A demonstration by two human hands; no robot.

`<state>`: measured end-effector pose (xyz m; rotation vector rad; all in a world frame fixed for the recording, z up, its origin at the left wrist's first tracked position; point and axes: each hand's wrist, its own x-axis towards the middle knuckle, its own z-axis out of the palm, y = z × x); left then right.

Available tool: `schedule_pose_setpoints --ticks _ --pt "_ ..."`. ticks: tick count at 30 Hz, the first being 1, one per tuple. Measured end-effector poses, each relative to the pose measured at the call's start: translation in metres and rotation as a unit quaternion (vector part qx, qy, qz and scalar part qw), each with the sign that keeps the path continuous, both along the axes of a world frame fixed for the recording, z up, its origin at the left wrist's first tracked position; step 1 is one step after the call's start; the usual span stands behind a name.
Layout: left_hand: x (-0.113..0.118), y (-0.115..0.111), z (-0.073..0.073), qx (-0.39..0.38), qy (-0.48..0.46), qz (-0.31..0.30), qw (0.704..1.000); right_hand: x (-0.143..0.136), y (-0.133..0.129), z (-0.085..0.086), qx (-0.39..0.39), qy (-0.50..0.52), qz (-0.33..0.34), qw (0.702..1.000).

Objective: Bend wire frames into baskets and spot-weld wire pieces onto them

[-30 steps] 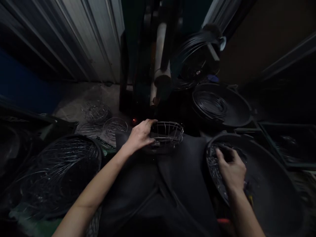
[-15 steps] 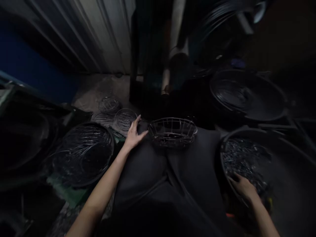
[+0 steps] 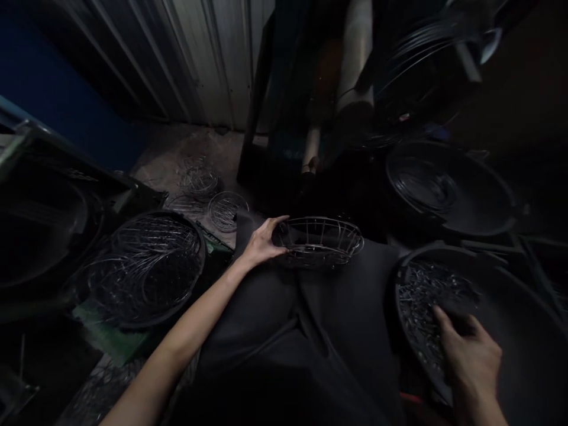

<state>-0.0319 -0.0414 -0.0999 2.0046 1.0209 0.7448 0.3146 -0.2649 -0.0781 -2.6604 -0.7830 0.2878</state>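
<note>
A shallow oval wire basket point(image 3: 317, 245) rests across my lap on dark trousers. My left hand point(image 3: 264, 241) grips its left end, fingers at the upper rim and thumb lower down. On the right, a wide black basin point(image 3: 510, 290) holds a heap of small shiny metal pieces point(image 3: 426, 302). Inside that basin hovers my right hand point(image 3: 473, 349), its thumb and forefinger apart over the heap. Its other fingers are in shadow, and no piece shows in its grasp.
At left, a round black tub point(image 3: 199, 254) full of bent wire parts stands on a green crate point(image 3: 110, 334). Wire rings point(image 3: 228, 211) lie on the floor. A second basin point(image 3: 483, 201) with coiled wire sits at the back right, near a machine's pipe point(image 3: 357, 53).
My left hand has moved right and closed on the basket's left end. My right hand has moved from the basin's near rim to farther inside, with thumb and forefinger spread.
</note>
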Motion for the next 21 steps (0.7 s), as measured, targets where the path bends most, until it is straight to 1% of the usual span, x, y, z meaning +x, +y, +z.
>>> schedule_pose_setpoints --ticks 1,3,5,7,8,10,11,12,14,16,18,21 --pt "0.001 0.0 0.006 0.018 0.011 -0.001 1.0 -0.017 0.01 0.014 0.06 0.028 -0.027 0.997" --pt "0.004 0.0 0.022 0.067 0.037 -0.011 0.997 -0.05 0.032 0.042 0.169 0.094 -0.034 0.981" --pt "0.011 0.001 0.039 0.129 0.06 -0.035 0.989 -0.081 0.056 0.063 0.237 0.179 0.001 0.955" --pt "0.019 0.003 0.054 0.19 0.081 -0.063 0.976 -0.105 0.08 0.074 0.255 0.274 0.061 0.925" --pt "0.023 0.004 0.059 0.215 0.094 -0.075 0.969 -0.114 0.092 0.075 0.257 0.315 0.091 0.909" --pt "0.03 0.005 0.067 0.255 0.126 -0.085 0.955 -0.127 0.115 0.072 0.261 0.376 0.137 0.879" --pt "0.033 0.006 0.069 0.271 0.14 -0.082 0.949 -0.132 0.125 0.068 0.265 0.393 0.15 0.868" --pt "0.035 0.006 0.071 0.286 0.153 -0.076 0.943 -0.135 0.135 0.065 0.268 0.398 0.158 0.863" --pt "0.036 0.008 0.072 0.313 0.167 -0.064 0.933 -0.142 0.149 0.058 0.274 0.369 0.167 0.872" --pt "0.036 0.01 0.073 0.323 0.169 -0.054 0.929 -0.148 0.159 0.054 0.29 0.297 0.175 0.893" --pt "0.034 0.014 0.074 0.319 0.162 -0.047 0.933 -0.156 0.164 0.052 0.308 0.218 0.19 0.906" --pt "0.029 0.022 0.073 0.303 0.147 -0.035 0.941 -0.165 0.171 0.049 0.328 0.133 0.216 0.91"
